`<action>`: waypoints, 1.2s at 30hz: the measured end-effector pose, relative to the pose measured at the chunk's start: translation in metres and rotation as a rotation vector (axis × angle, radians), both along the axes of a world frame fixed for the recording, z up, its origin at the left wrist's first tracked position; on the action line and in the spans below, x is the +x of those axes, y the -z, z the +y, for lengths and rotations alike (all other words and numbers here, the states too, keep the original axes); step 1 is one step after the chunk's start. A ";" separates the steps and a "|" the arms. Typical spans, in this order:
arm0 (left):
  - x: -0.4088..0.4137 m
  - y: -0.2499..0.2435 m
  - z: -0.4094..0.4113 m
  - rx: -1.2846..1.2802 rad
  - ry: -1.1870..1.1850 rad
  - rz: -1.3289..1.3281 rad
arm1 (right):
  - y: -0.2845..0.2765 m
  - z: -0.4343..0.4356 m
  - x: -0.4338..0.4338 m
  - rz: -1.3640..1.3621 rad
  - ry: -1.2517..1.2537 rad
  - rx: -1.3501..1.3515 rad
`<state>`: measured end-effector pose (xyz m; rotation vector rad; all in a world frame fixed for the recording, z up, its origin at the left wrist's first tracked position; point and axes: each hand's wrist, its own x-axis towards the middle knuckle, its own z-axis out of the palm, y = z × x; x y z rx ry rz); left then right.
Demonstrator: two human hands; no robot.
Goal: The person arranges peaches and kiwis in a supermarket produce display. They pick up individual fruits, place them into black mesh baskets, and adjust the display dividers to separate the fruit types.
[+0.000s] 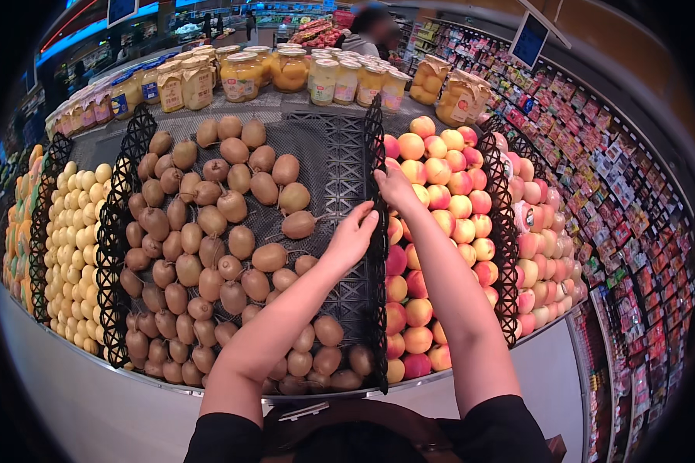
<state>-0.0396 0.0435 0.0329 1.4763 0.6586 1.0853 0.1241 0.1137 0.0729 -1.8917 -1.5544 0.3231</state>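
Note:
A black lattice plastic divider [376,272] stands between brown kiwifruit [231,205] on the left and red-yellow peaches or nectarines [438,197] on the right. My right hand [398,188] is at the divider's upper stretch, its fingers closed over the top edge from the peach side. Lower down and to the left, my left hand [350,237] hovers above the kiwi side. Its thumb and fingers are a little apart, the tips close to the divider; contact is hard to tell. No fruit shows in either hand. Under my left forearm some kiwifruit are hidden.
Jars of preserved fruit [240,75] line the back of the display. Another lattice divider [116,249] separates the kiwifruit from small yellow fruit [78,249]. Black lattice base [347,156] shows beside the kiwifruit. Farther right are pale peaches [541,249] and packaged goods [625,191]. A person [370,35] stands behind the jars.

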 end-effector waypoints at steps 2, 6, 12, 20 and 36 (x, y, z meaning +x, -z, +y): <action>-0.035 -0.055 -0.042 -0.042 0.172 -0.217 | 0.012 -0.018 0.022 0.078 -0.009 0.140; -0.136 -0.136 -0.146 -0.081 0.450 -0.408 | 0.015 -0.085 -0.013 0.327 -0.119 0.318; -0.187 -0.147 -0.192 -0.027 0.873 -0.633 | 0.044 -0.196 -0.012 0.596 -0.158 0.220; -0.203 -0.124 -0.211 -0.195 0.973 -0.451 | 0.094 -0.283 0.024 0.681 0.109 0.122; -0.255 -0.109 -0.247 -0.177 0.895 -0.257 | 0.086 -0.292 -0.009 0.625 0.088 0.126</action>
